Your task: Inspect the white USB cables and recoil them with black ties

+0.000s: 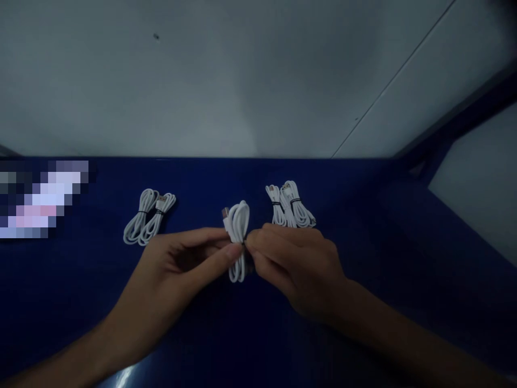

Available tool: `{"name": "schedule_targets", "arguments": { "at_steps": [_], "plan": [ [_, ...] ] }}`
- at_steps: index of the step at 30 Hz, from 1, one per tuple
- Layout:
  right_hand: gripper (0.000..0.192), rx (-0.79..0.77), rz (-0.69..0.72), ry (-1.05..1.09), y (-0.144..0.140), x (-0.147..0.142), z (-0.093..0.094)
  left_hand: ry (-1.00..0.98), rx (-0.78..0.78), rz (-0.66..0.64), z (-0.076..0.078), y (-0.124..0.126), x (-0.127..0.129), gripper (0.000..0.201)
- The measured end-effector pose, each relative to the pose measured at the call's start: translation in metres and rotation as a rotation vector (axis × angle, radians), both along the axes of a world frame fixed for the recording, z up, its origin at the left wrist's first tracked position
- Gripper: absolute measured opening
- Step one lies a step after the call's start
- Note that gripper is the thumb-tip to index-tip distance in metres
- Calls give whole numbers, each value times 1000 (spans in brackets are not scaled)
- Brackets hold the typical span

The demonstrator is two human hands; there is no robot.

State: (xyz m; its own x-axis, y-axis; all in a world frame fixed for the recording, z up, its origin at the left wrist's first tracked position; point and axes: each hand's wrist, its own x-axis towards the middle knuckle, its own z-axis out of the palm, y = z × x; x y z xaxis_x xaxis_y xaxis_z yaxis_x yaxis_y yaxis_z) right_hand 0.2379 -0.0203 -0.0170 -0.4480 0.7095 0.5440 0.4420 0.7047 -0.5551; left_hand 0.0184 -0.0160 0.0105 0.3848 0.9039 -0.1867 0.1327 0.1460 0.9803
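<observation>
**Coiled white cable pinched between two hands over a blue table**

While both hands meet at the middle of the view, they share one thing: a coiled white USB cable point(238, 231), bundled into a long loop and held upright just above the dark blue table point(363, 302). The left hand point(181, 264) comes in from the lower left, its thumb and forefinger closed on the waist of the bundle from that side. The right hand point(294, 258) comes in from the lower right, and its fingertips point(252, 249) pinch the same waist from the other side, where a dark tie seems to bind the loops; the tie itself is too small and dim to make out clearly. Above the pinch the loops fan out and a connector end shows at the upper left of the coil; below it the loops hang down between the two hands.

Two more sets of tied white cables lie flat on the table. One pair of bundles point(148, 216) sits to the left, well apart from the left hand. The other pair of bundles point(290, 205) lies just beyond the right hand's knuckles, near the held coil. A pixelated patch point(40, 199) covers the far left edge of the table. Behind the table rises a pale grey wall point(242, 81).
</observation>
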Motion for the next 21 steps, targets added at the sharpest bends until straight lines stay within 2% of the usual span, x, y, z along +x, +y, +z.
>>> {"name": "schedule_targets", "arguments": {
  "at_steps": [2,6,10,16,21],
  "plan": [
    [31,-49,1,15,-1,-1,0,62,109,52,2,-2,1,6],
    [30,-167,17,60,-4,-3,0,67,153,144,2,-5,2,6],
    [30,-402,-4,132,-6,-4,6,81,222,246,0,-5,1,11],
    [32,-731,-35,278,-8,-5,13,79,226,267,5,-6,3,8],
    [28,-896,13,365,-9,-5,12,37,237,296,4,-6,4,13]
  ]
}}
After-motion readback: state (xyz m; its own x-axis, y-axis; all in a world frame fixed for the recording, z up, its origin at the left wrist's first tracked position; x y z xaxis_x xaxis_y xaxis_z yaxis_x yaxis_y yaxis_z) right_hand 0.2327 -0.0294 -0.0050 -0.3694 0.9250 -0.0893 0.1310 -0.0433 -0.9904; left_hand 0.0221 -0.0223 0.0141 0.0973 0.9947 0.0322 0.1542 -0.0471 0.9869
